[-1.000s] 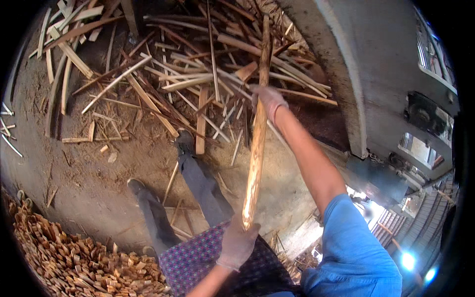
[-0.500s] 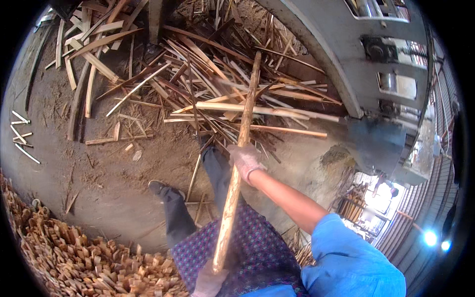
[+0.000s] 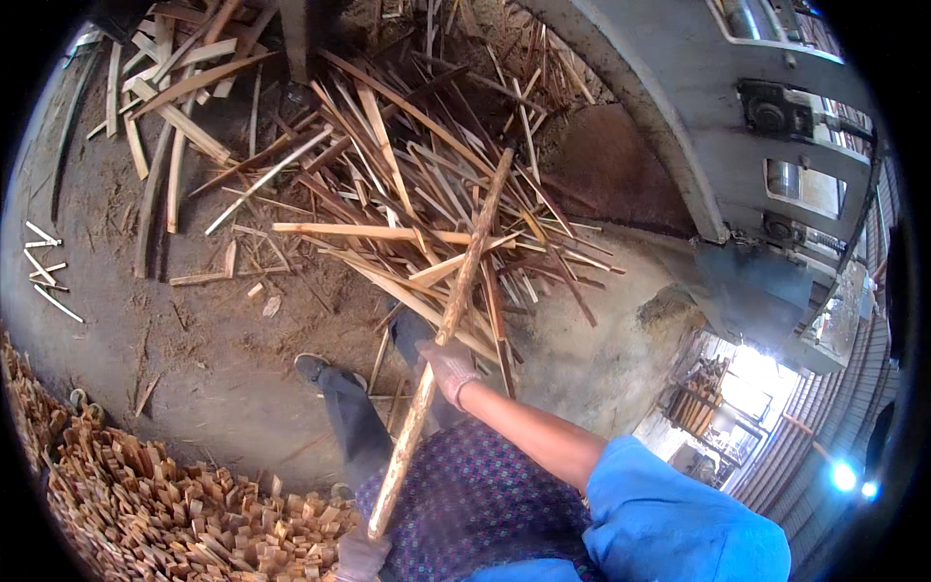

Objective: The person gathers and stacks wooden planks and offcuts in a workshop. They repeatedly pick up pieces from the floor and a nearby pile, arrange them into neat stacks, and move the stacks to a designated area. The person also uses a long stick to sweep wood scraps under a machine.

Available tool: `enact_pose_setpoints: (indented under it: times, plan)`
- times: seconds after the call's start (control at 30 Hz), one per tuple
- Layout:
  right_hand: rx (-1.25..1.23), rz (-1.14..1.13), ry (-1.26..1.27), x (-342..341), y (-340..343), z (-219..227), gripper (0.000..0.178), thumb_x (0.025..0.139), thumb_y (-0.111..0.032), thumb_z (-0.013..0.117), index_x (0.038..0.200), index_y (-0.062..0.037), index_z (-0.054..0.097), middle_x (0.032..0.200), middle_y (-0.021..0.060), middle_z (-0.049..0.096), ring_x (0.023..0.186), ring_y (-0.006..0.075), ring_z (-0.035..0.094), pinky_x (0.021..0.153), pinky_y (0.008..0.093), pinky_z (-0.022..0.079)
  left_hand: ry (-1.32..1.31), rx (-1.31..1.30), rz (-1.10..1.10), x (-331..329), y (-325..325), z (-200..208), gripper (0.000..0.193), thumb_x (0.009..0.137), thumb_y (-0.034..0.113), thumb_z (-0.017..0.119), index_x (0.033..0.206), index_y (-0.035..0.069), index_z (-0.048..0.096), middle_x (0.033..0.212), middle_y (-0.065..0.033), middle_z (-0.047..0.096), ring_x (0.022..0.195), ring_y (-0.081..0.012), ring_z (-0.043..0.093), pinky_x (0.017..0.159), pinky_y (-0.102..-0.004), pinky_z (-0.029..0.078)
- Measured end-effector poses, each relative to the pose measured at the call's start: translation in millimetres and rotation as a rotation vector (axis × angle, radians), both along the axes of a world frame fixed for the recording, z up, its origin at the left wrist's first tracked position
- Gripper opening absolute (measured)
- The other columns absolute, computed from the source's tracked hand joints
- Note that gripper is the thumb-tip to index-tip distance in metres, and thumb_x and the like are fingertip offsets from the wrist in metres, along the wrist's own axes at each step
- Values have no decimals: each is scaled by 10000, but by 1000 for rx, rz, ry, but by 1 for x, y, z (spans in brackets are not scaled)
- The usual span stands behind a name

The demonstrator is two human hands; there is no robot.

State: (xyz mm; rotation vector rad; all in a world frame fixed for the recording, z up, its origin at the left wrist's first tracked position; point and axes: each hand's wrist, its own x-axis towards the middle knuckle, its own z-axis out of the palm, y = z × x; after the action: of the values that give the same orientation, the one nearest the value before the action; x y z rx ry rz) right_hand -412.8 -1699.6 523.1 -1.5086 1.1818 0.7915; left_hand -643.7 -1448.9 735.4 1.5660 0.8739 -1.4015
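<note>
A long, rough wooden pole (image 3: 400, 456) slants across my front, its far end among the scattered wood strips (image 3: 388, 184). My right hand (image 3: 449, 372), in a pale work glove, is closed round the pole's middle. Lower down, my gloved left hand (image 3: 363, 557) grips the near end, partly cut off by the picture's lower edge. Around the far end, thin slats and splintered strips lie crossed in a loose heap, some resting close under the pole.
A large grey metal machine frame (image 3: 669, 116) curves along the right. Many short wood pieces (image 3: 184, 504) are stacked at lower left. More boards (image 3: 184, 107) lie at upper left on the dusty floor (image 3: 233, 378). My feet stand near the heap.
Both hands have drawn the pole back toward me and to the left. Strips in the heap have shifted left and nearer, changing how they cross.
</note>
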Motion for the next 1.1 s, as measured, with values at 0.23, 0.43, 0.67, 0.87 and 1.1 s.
enact_pose_setpoints:
  times: [0.23,0.43,0.67,0.87,1.1]
  plan:
    - [96,-176,-20,41,-15,24,199,925,-149,752,930,30,669,677,86,669,585,202,673,527,337,534,-110,10,-109,-10,2,-72,307,782,138,756,1047,-8,701,838,-161,723,784,-239,705,713,-371,549]
    - [19,-134,-115,190,-72,1,133,907,-80,729,926,30,656,844,121,684,663,207,662,619,368,559,-281,57,-80,115,-97,-114,340,796,203,746,1063,-3,709,874,-209,727,846,-358,713,755,-419,552]
    - [-197,284,-93,363,-186,-80,378,970,-340,695,1069,25,700,1019,188,706,893,269,698,823,428,563,-401,-139,101,276,-221,-137,420,913,380,701,1186,67,642,886,-300,696,891,-493,688,757,-533,546]
    - [-301,402,-81,288,-132,-88,316,939,-240,654,1079,40,687,980,200,718,844,287,714,750,439,554,-412,-106,138,204,-193,-105,436,912,318,713,1246,59,605,972,-277,705,947,-486,688,802,-530,544]
    - [-282,151,-79,129,-51,-18,205,904,-159,674,963,34,702,767,130,676,699,230,669,621,393,519,-115,-62,99,89,-107,2,401,872,328,733,1117,25,635,922,-264,700,941,-420,706,854,-468,535]
